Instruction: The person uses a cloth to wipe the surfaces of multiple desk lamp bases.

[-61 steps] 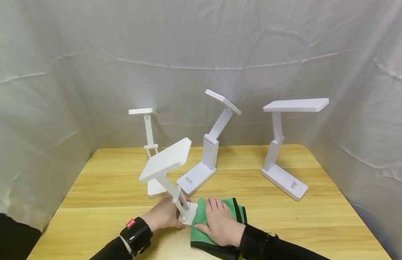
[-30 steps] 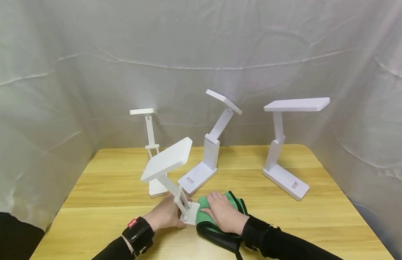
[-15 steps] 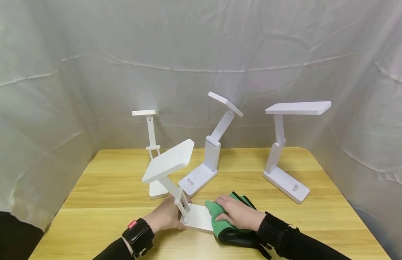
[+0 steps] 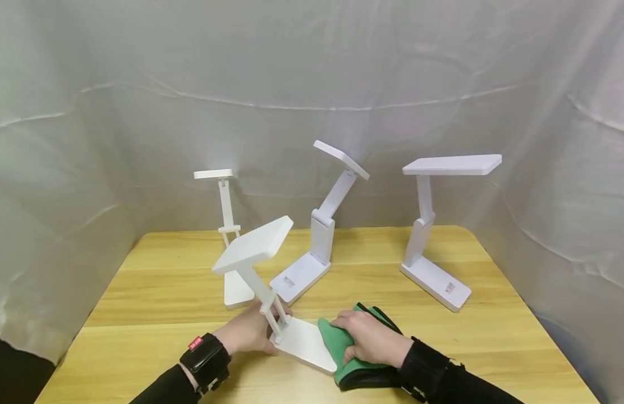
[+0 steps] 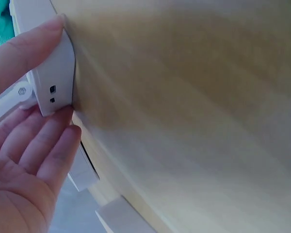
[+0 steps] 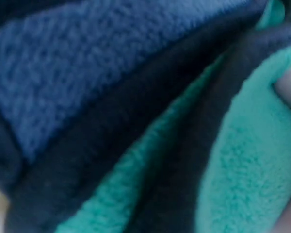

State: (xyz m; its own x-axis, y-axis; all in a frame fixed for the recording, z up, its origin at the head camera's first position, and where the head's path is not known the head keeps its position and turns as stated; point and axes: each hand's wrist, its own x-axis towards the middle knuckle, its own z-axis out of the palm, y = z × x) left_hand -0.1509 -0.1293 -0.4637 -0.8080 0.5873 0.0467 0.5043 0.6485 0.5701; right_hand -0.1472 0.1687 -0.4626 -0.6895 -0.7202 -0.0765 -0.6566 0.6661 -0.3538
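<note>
A white folding desk lamp stands at the near middle of the table, its head tilted up to the left. My left hand grips the hinge end of its base; in the left wrist view the thumb lies on one side and the fingers on the other, beside two small ports. My right hand holds a folded green cloth with black edging against the far end of the base. Close up in the right wrist view, the cloth also shows a blue-grey face, and only bits of the fingers appear.
Three more white desk lamps stand behind: one at back left, one in the middle and one at right. The wooden table is enclosed by a pale curtain at back and sides.
The right hand and cloth have slid right along the lamp base, uncovering most of its top. Its fingers, flat on the cloth earlier, now bunch it. The left hand keeps its grip.
</note>
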